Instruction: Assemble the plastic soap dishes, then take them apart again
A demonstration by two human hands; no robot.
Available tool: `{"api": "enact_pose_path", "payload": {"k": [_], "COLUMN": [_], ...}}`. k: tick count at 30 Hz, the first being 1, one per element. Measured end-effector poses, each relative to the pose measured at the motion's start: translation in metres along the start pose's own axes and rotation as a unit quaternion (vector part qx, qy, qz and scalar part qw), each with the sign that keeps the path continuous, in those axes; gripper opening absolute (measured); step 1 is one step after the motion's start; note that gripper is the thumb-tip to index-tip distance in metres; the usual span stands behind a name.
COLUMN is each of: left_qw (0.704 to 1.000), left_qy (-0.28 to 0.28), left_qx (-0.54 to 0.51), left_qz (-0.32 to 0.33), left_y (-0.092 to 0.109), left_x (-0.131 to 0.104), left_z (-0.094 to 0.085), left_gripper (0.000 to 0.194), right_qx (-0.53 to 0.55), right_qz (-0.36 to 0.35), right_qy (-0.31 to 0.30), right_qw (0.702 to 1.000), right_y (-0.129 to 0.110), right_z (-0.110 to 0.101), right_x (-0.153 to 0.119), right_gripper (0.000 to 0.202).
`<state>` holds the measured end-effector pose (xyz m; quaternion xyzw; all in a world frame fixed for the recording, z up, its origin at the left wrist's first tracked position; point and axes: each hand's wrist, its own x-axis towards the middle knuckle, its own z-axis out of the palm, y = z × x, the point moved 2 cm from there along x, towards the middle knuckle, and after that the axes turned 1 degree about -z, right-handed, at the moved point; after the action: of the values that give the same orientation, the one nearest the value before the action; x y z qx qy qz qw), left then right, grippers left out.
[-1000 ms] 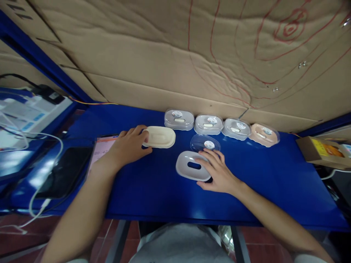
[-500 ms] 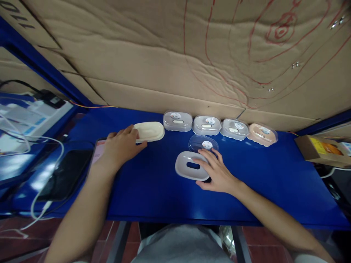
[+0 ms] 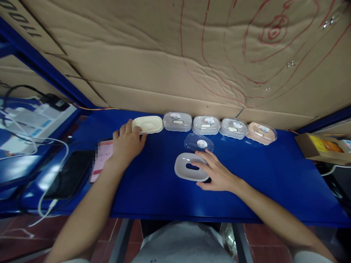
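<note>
My left hand (image 3: 128,141) is closed around the left end of a cream oval soap-dish-like tray (image 3: 149,125), its fingers behind and on top and its thumb at the front edge. Its fingertips are partly hidden. My right hand (image 3: 218,171) grips the right end of a pale grey oval dish (image 3: 181,168) with a slot in its middle, thumb at the near rim, fingers over the far rim and inside. Just behind lies a clear oval lid (image 3: 190,142) with a round sticker, close to the right fingertips.
Along the cardboard wall (image 3: 137,80) stand several lidded oval boxes, including a grey one (image 3: 177,126) and a peach one (image 3: 261,135). A pink-screened phone (image 3: 102,159), a black phone (image 3: 70,175) and cables lie left. A carton (image 3: 309,146) stands right on the blue table (image 3: 164,197).
The cream tray has shifted slightly back, level with the row of boxes, with my left hand following. The clear lid has moved a little left and back. My right hand stays at the grey dish.
</note>
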<state>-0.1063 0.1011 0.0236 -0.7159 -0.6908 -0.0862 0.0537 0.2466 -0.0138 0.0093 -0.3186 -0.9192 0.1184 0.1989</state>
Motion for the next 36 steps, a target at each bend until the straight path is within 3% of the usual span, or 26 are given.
{"api": "enact_pose_path", "payload": {"k": [7,10,13,15,18,21,23,30,36], "left_qw": [1.0,0.999,0.994,0.984,0.945,0.896,0.878,0.889,0.889], "left_qy": [-0.009,0.022,0.051,0.047,-0.002,-0.067,-0.09,-0.082,-0.041], "left_qx": [-0.018,-0.028,-0.061,-0.113,-0.2,-0.256,-0.269,-0.236,-0.226], "left_qz": [0.022,0.035,0.069,0.13,0.26,0.356,0.387,0.385,0.395], "left_y": [0.006,0.01,0.019,0.028,0.049,0.069,0.076,0.072,0.072], "left_x": [-0.003,-0.004,-0.005,-0.008,-0.019,-0.034,-0.04,-0.038,-0.039], "left_z": [0.01,0.007,0.001,0.0,0.002,0.007,0.009,0.003,0.002], "left_gripper": [0.072,0.076,0.069,0.058,0.046,0.047,0.049,0.045,0.037], "right_qx": [-0.028,-0.035,-0.028,-0.016,0.004,0.026,0.036,0.045,0.035], "right_qz": [0.034,0.061,0.073,0.075,0.066,0.046,0.037,0.03,0.015], "right_qy": [0.01,0.015,0.012,0.012,0.006,-0.013,-0.02,-0.025,-0.006], "right_qw": [0.999,0.997,0.997,0.997,0.998,0.999,0.998,0.998,0.999], "right_y": [0.006,0.008,0.008,0.009,0.009,0.009,0.009,0.007,0.006], "right_z": [0.001,0.002,0.003,0.004,0.003,0.003,0.002,-0.001,0.0], "right_x": [-0.004,-0.004,-0.003,-0.002,-0.002,-0.003,-0.003,-0.002,-0.004], "right_gripper": [0.072,0.07,0.068,0.066,0.063,0.062,0.063,0.06,0.056]}}
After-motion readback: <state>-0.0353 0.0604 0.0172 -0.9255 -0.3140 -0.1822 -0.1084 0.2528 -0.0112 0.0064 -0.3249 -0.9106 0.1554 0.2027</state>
